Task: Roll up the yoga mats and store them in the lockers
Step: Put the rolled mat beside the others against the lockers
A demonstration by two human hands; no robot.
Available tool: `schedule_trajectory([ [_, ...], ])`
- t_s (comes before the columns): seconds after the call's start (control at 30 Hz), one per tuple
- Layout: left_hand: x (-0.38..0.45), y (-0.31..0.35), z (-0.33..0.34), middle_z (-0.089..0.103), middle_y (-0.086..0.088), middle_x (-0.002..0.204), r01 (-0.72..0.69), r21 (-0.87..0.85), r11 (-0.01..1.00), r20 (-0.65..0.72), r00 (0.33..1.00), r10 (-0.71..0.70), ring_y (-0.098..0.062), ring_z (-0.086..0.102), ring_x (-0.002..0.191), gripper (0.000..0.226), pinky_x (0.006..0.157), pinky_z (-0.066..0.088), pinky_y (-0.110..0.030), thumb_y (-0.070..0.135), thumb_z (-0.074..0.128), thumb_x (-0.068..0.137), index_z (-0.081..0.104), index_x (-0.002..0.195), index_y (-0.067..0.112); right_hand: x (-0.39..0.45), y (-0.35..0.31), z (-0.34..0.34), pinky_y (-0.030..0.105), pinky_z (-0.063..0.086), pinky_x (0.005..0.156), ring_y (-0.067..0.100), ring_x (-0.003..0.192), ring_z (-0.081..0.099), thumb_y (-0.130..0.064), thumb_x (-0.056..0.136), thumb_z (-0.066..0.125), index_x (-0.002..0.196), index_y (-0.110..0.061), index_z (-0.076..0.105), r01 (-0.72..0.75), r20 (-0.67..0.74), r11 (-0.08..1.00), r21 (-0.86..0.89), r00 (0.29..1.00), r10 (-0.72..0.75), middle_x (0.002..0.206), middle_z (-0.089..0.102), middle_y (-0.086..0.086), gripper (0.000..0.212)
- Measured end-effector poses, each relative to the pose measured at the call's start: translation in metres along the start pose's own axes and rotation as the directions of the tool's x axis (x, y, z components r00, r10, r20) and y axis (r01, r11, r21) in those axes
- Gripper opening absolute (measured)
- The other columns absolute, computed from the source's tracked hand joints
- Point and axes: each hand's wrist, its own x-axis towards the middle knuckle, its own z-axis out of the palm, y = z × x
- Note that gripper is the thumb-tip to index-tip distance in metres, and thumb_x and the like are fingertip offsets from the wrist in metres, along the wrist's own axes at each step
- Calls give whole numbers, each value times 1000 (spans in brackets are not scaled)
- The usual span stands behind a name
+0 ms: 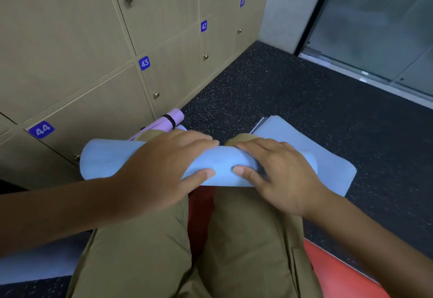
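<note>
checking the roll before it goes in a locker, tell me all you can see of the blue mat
The blue mat is pale, matte and soft-looking, partly rolled across the person's knees. Its unrolled tail lies flat on the speckled floor to the right. The left hand and right hand grip the roll, thumbs pressed on its near side.

Both hands, left (164,166) and right (276,173), gripping blue mat roll (105,157), tan lockers (70,51) behind

A dark speckled floor (269,91) fills the middle of the view. At the upper right a grey wall pillar (290,7) stands beside a frosted glass door (379,23) with a dark frame and a pale threshold strip (339,68) along its foot. Khaki trousers (246,250) cover the person's knees below.
</note>
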Motion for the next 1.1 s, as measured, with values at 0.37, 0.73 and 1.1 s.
schedule_trajectory([
  [0.37,11,-4,30,64,-9,133,-68,292,954,-58,994,89,-29,62,113,91,96,50,-44,72,63,79,58,140,5,35,21,0,21,37,78,8,107,53,-66,98,38,120,-33,66,-14,-17,996,91,1000,16,111,67,-15,49],
  [0.73,49,-28,34,69,5,93,11,226,974,22,1000,-16,-27,71,92,82,66,56,-41,83,55,67,66,116,18,2,59,1,36,40,106,17,123,51,-71,95,42,135,-23,60,-149,-229,988,28,962,151,131,60,-6,64],
  [1.1,84,-40,17,64,19,106,170,47,984,261,949,-176,-4,57,86,65,73,32,-5,77,75,65,57,118,42,-4,86,21,39,54,100,15,120,61,-60,84,71,147,-43,40,-246,-43,561,790,891,452,134,56,-6,72],
])
